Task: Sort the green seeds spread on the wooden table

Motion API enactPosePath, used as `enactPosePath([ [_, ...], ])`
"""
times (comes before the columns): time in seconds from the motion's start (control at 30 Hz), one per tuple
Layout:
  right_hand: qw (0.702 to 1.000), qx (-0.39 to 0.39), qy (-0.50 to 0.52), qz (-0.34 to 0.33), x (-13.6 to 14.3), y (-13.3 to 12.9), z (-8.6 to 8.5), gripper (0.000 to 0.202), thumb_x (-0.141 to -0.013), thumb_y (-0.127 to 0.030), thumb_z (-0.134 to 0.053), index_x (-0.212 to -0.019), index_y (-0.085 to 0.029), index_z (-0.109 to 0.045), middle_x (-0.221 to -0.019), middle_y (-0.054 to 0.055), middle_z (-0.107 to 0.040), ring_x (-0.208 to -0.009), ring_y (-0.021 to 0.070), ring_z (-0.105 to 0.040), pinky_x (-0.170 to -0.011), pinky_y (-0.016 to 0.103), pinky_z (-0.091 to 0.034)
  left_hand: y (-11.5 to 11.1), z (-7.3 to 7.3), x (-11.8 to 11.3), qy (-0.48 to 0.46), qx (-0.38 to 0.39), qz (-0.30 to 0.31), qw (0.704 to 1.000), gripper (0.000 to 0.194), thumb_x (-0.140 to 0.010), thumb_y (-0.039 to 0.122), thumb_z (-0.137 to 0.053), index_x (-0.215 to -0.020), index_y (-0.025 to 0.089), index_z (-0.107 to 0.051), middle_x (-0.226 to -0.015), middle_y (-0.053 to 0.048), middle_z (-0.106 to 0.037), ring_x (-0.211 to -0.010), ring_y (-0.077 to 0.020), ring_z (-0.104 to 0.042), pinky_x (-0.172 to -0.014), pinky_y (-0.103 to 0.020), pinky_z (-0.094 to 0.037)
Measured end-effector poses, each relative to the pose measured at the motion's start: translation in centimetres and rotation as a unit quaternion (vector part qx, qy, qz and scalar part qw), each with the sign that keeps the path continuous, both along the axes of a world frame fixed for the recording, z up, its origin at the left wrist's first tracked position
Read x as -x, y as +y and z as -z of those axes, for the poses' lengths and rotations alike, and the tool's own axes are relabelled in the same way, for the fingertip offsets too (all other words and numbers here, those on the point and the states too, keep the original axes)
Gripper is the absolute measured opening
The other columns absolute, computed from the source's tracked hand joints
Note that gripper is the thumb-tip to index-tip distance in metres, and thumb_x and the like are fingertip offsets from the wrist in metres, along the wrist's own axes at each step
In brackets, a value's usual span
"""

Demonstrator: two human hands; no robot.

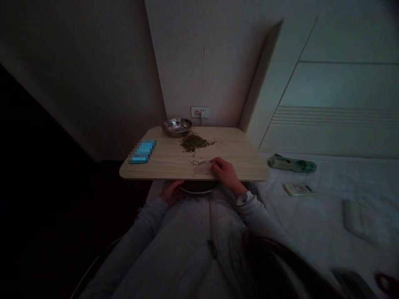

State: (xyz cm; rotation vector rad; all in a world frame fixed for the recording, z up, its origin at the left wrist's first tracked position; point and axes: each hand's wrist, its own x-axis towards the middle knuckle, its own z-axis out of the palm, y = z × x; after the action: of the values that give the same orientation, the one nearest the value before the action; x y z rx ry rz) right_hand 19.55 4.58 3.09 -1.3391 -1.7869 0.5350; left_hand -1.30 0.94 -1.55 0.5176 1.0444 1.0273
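Observation:
Dark green grains (193,142) lie in a loose pile on the pale wooden table (168,166), with a few scattered toward the front edge. My right hand (225,172) holds a thin, translucent card-like piece (204,167) flat on the tabletop near that edge. Beneath the edge, my left hand (172,192) grips the left rim of a bowl (198,192) by my lap; the tabletop partly hides the bowl. An open steel bowl (177,127) stands at the back left of the table, beside the pile.
A lit, pixelated phone-like object (143,151) lies at the table's left. Behind is a wall socket (200,112) with a plug. On the bed (324,216) at right are a green bottle-like item (292,164), a pale device (299,189) and a white pack (358,220).

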Motion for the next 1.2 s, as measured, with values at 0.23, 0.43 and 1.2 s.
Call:
enactPosePath([
  [0.23,1.000,0.000,-0.003,0.003,-0.06,-0.15,0.25,0.027,-0.073,-0.026,-0.039,-0.088,-0.018,-0.060,-0.063,0.000,-0.058,-0.056,0.0121,-0.047,-0.055,0.023,-0.033,0.05,-0.05,0.01,-0.009,0.003,0.010,1.000,0.011,-0.071,0.018,-0.051,-0.074,0.016,-0.062,-0.074,-0.005,-0.066,-0.071,-0.0157,-0.060,-0.056,-0.025,-0.048],
  [0.43,1.000,0.001,-0.012,0.006,-0.03,-0.25,0.14,0.028,-0.073,-0.026,-0.039,-0.089,-0.018,-0.060,-0.064,0.001,-0.058,-0.056,0.0125,-0.047,-0.055,0.024,-0.033,0.08,0.06,0.04,-0.009,0.004,0.001,1.000,0.010,-0.070,0.017,-0.052,-0.074,0.017,-0.061,-0.073,-0.004,-0.066,-0.069,-0.0155,-0.059,-0.054,-0.025,-0.048],
  [1.2,1.000,-0.004,-0.016,0.003,0.01,-0.20,0.14,0.027,-0.074,-0.025,-0.040,-0.089,-0.017,-0.060,-0.065,0.001,-0.059,-0.057,0.0122,-0.048,-0.055,0.023,-0.034,0.04,0.00,-0.02,-0.013,0.005,0.000,1.000,0.010,-0.071,0.016,-0.051,-0.073,0.016,-0.061,-0.069,-0.002,-0.064,-0.062,-0.0129,-0.058,-0.055,-0.025,-0.048],
])
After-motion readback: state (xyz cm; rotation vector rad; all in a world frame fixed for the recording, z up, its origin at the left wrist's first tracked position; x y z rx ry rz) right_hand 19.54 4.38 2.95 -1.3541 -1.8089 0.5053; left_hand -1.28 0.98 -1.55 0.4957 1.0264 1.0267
